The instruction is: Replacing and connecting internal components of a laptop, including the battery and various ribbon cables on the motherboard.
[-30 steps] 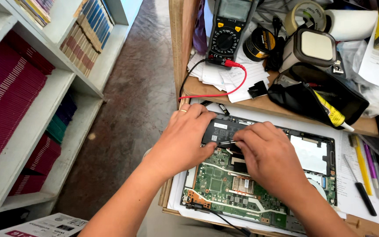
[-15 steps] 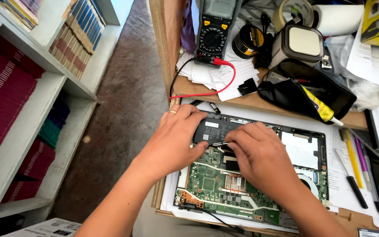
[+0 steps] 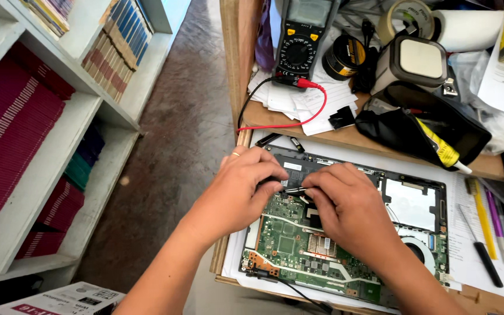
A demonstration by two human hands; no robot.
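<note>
An opened laptop base (image 3: 421, 204) lies on white paper with its green circuit board (image 3: 287, 239) and round fan (image 3: 418, 252) exposed. My left hand (image 3: 237, 189), a ring on one finger, rests on the board's upper left, its bent fingertips pressing beside a black part (image 3: 298, 169). I cannot tell whether it grips anything. My right hand (image 3: 351, 210) lies over the middle of the board and pinches thin metal tweezers (image 3: 294, 189), whose tips point left and meet my left fingertips.
Behind the laptop, a raised wooden board (image 3: 345, 135) carries a multimeter (image 3: 298, 41) with a red lead (image 3: 316, 108), papers, a black pouch (image 3: 421, 125), a tape roll (image 3: 406, 14) and a white paper roll (image 3: 468, 29). Pens and screwdrivers (image 3: 485, 233) lie at right. A bookshelf (image 3: 24, 140) stands at left.
Both hands stay at the same spot on the board; the fingertips have drawn a little closer around the tweezers. The view has shifted slightly.
</note>
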